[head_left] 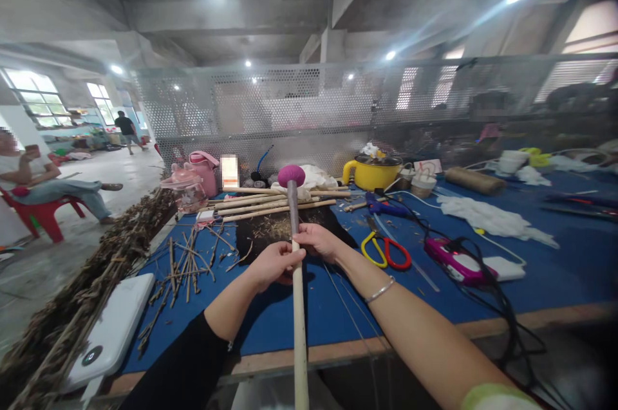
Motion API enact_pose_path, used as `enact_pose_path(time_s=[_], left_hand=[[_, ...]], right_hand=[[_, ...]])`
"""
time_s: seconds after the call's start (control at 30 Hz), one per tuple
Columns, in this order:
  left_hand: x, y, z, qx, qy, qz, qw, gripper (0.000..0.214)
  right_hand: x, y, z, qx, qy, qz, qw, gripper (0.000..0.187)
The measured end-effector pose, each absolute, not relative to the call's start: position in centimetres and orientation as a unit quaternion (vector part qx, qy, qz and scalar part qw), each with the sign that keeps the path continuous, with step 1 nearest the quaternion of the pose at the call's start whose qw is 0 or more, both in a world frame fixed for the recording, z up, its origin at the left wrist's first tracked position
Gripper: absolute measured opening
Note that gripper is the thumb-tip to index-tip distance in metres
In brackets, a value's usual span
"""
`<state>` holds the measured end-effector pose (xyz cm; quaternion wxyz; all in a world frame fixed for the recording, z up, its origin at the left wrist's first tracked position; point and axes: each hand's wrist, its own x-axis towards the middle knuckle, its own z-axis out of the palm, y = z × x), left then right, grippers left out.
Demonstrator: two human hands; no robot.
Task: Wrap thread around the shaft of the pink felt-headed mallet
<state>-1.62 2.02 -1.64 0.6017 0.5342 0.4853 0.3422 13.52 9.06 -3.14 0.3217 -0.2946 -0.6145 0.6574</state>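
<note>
A long pale wooden stick (pixel 300 333) stands slanting before me over the table edge, its lower end running out of view. Grey material covers its upper stretch (pixel 293 207), and a magenta ball-shaped head (pixel 291 176) tops it. My left hand (pixel 275 265) is closed round the stick from the left, thumb across it. Slightly higher, my right hand (pixel 319 242) pinches it near the lower end of the grey part. Thin threads (pixel 355 320) trail down below my right wrist. Behind the hands lies a dark cloth (pixel 251 239) with plant scraps.
Scissors (pixel 386 252) with yellow and red handles lie to the right, near a blue glue gun (pixel 386 205) and a magenta device (pixel 458 262) with black cables. Twigs (pixel 186 268) and a white power bank (pixel 113 320) are left. Behind are several bare sticks (pixel 255 207) and a yellow pot (pixel 376 173).
</note>
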Motion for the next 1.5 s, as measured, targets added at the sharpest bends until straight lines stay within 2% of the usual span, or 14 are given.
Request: enact_pose_path(time_s=[0.17,0.43,0.6,0.8,0.9,1.0,1.3,1.4,1.5], left_hand=[[-1.5,2.2,-1.9,0.543,0.498,0.389,0.553,0.044],[-1.7,2.5,-1.7,0.525,0.43,0.401,0.615,0.038],[-1.8,2.0,-0.9,0.514,0.407,0.361,0.663,0.034],[-1.4,2.0,-1.9,0.557,0.506,0.359,0.552,0.041],[-1.3,2.2,-2.2,0.559,0.518,0.371,0.53,0.044],[-1.4,2.2,-2.0,0.551,0.501,0.376,0.552,0.042],[-1.4,1.7,-1.0,0.479,0.383,0.363,0.702,0.032],[-1.1,1.7,-1.2,0.484,0.401,0.363,0.688,0.03],[-1.1,1.8,-1.4,0.521,0.456,0.361,0.625,0.029]], right_hand=[[13.6,9.0,-3.0,-0.294,-0.621,0.646,0.332,0.029],[13.6,8.6,-2.5,-0.291,-0.586,0.679,0.334,0.032],[13.5,8.7,-2.8,-0.277,-0.589,0.682,0.333,0.03],[13.4,8.9,-3.2,-0.296,-0.612,0.655,0.33,0.031],[13.3,8.8,-3.1,-0.295,-0.615,0.649,0.337,0.032],[13.3,8.6,-2.9,-0.301,-0.607,0.653,0.338,0.032],[13.9,8.6,-2.4,-0.261,-0.566,0.71,0.327,0.035],[13.9,8.6,-2.2,-0.273,-0.589,0.693,0.315,0.033],[13.8,8.6,-2.2,-0.285,-0.598,0.679,0.315,0.033]])
